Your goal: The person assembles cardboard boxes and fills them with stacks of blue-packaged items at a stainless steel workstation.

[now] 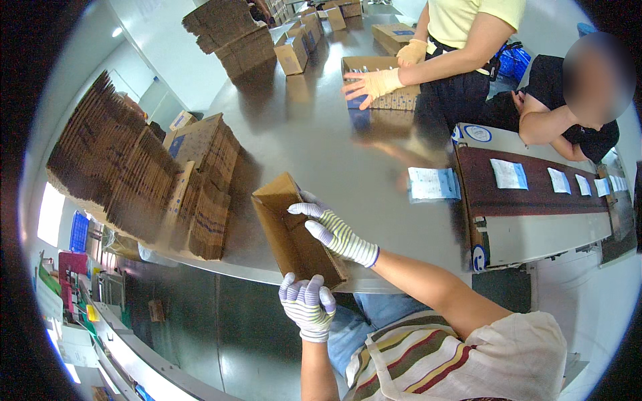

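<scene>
Shiny steel table [314, 147] under a pale wall [167, 47] — bright ceiling light [118, 31] — conveyor belt [535, 194] alongside

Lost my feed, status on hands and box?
Left hand grips the box near end. Right hand rests on its far wall. Box open-topped at the table edge, flat cartons beside.

Flattened cardboard stacks [144, 180] at left on steel table [314, 140]. More stacks [234, 33] and small boxes [292, 53] farther back. Conveyor belt [535, 190] at right carrying white packets [508, 174]. Packet [433, 183] at belt's near end. Co-worker's gloved hand [371, 85] on open box [381, 83].
</scene>
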`<state>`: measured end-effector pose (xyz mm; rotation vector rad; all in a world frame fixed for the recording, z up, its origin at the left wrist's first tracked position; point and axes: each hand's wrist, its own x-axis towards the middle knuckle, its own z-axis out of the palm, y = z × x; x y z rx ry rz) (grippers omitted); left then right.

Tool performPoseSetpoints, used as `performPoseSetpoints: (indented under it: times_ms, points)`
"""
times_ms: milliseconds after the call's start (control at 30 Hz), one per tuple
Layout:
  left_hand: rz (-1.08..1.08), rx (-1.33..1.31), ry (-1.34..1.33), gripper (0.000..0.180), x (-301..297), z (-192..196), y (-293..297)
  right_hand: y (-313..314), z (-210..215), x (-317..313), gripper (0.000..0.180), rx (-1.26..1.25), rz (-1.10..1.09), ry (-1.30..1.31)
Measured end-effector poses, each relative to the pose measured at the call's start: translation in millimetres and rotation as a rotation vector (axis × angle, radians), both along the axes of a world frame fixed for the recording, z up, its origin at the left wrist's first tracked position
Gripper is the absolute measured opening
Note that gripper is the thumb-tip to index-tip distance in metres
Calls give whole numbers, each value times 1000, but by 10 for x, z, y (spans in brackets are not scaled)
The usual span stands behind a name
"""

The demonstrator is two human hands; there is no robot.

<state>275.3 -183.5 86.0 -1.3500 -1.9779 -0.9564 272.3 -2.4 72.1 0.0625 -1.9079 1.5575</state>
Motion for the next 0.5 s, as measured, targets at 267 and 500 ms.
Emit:
performPoseSetpoints:
  times_ms: [267, 500]
  points:
    - [12, -59, 81, 11, -35, 5, 33, -6, 29, 19, 38, 55, -50, -73]
    - [-74, -283, 212, 27, -106, 164, 3, -35, 38, 69, 40, -23, -46, -39]
